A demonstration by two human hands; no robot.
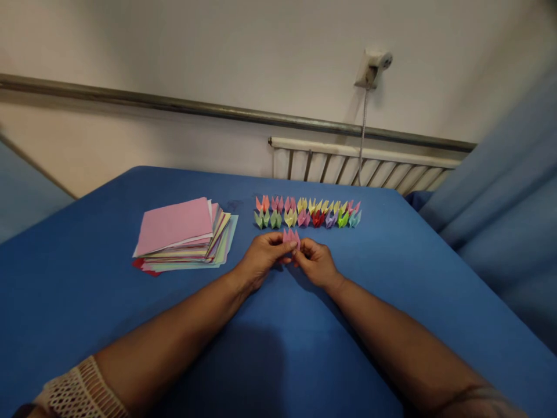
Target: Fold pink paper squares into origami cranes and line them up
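The person's left arm reaches forward from the lower left corner, a lacy sleeve [82, 388] near the elbow, and its left hand [261, 255] angles inward, thumb and fingers pinched on a small pink folded paper [290, 237]. That piece sits between the two hands, its points upward, just in front of the folded figures. The right arm comes in from the lower right, and the right hand [317, 262] curls toward the left one, its grip likewise pinched close, thumb and fingertips at the piece's lower right. Around them on the blue table [369, 337], at far left, lies a stack of coloured paper [176, 226], a pink sheet on top and red corners poking out below. Right of it, two rows of folded paper figures [318, 219] stand directly beyond the hands, the front row running from green through yellow, pink, red, purple and lime to light blue. Behind the table is a radiator [365, 152]; a blue curtain [500, 174] hangs at far right.
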